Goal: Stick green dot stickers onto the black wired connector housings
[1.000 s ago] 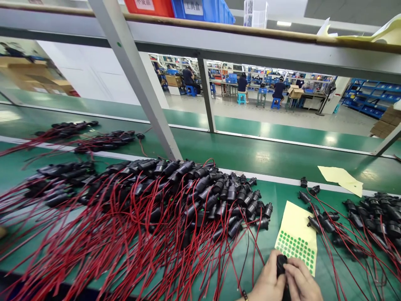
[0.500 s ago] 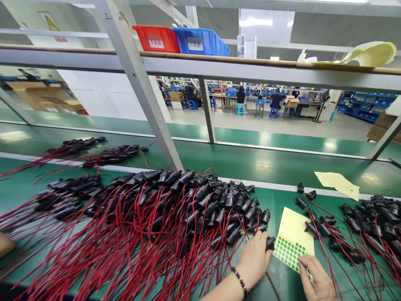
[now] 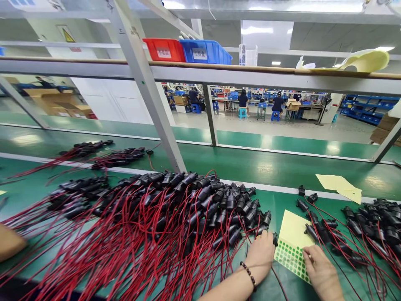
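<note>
In the head view, at lower right, a black connector [image 3: 275,239] is partly covered by the curled left hand [image 3: 262,253], so whether it is gripped cannot be told; fingertips of the right hand [image 3: 323,269] are closed at the green-dotted sheet [image 3: 294,229], apparently placed between for easy reach.

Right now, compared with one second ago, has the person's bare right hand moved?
Yes: the right hand has moved rightward and upward in view, judged against the pale yellow paper sheet of round green stickers.
</note>
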A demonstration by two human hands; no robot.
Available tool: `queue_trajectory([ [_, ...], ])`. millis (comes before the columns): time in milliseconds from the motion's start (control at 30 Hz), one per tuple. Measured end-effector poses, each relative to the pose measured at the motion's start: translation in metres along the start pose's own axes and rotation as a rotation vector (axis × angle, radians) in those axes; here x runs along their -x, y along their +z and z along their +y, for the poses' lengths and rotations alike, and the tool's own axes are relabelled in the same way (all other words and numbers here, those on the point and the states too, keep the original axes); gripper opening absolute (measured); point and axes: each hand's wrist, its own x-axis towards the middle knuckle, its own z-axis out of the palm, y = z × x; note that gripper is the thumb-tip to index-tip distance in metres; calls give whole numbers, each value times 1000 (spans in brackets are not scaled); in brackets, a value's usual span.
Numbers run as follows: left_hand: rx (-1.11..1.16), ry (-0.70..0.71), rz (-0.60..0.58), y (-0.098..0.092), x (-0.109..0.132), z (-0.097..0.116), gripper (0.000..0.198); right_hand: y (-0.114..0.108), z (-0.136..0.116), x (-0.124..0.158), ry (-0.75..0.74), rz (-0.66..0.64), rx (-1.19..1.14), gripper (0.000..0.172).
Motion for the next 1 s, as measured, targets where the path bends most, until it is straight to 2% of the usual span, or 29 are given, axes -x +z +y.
queue_trajectory([
  [233,-60,-9,-1,5,-9,6,31,-2,3,-22,-3,-74,74,35],
  [367,-91,-33,47,0,-16,13,40,-4,-1,-36,-26,-153,122,30],
  [467,-108,-30,82,-6,-19,17,38,-3,-6,-42,-42,-199,152,25],
  [567,-123,6,118,-10,-11,20,35,-3,-13,-44,-39,-198,183,26],
  [633,-115,92,134,-9,0,22,31,-4,-18,-43,-36,-184,202,27],
  [733,-86,320,132,4,18,21,16,-7,-23,-39,-52,-168,216,29],
  [800,-73,412,124,18,26,16,13,-11,-24,-36,-82,-163,212,29],
  [933,-32,417,131,44,29,4,20,-19,-13,-36,-142,-150,220,27],
  [1000,9,421,154,56,28,0,20,-23,-4,-43,-149,-142,263,37],
])
